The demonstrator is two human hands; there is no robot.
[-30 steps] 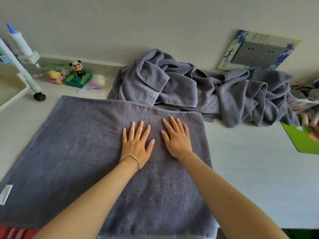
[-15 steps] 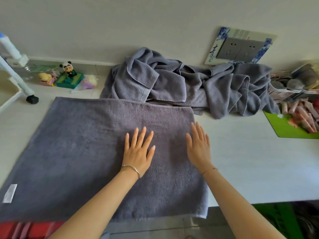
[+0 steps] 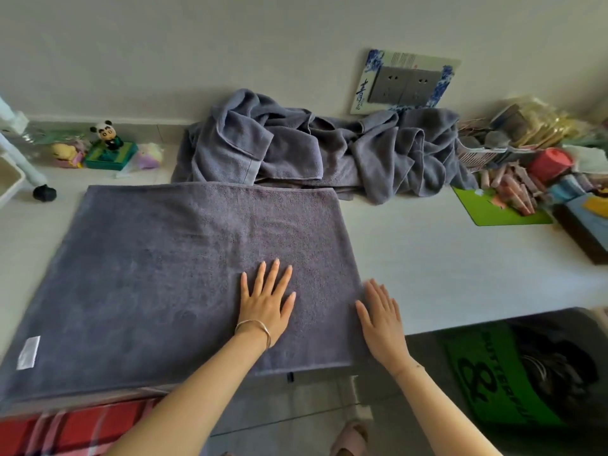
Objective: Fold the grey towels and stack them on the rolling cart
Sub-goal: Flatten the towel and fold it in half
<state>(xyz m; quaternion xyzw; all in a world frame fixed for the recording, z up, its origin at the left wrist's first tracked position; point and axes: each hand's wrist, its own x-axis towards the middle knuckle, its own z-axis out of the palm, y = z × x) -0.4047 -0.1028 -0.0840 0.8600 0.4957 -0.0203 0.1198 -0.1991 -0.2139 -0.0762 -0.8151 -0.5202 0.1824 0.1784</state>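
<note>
A grey towel (image 3: 171,268) lies spread flat on the white table (image 3: 460,258), with a white label near its left front corner. My left hand (image 3: 266,301) rests flat on the towel's right part, fingers apart, a thin bangle on the wrist. My right hand (image 3: 381,314) lies flat at the towel's right edge, fingers apart and holding nothing. A heap of crumpled grey towels (image 3: 322,149) sits against the wall behind the flat one. Part of a white rolling cart (image 3: 16,162) with a black caster shows at the far left.
Small toys, among them a panda figure (image 3: 107,133), stand at the back left. A green mat (image 3: 500,212) with pink sticks, a basket and assorted clutter fill the back right. A green bag (image 3: 513,373) sits below the table's front edge at right.
My right hand has slid right and toward me, from the towel's middle to its right edge. My left hand has also drawn back toward the front edge. The view has pulled back.
</note>
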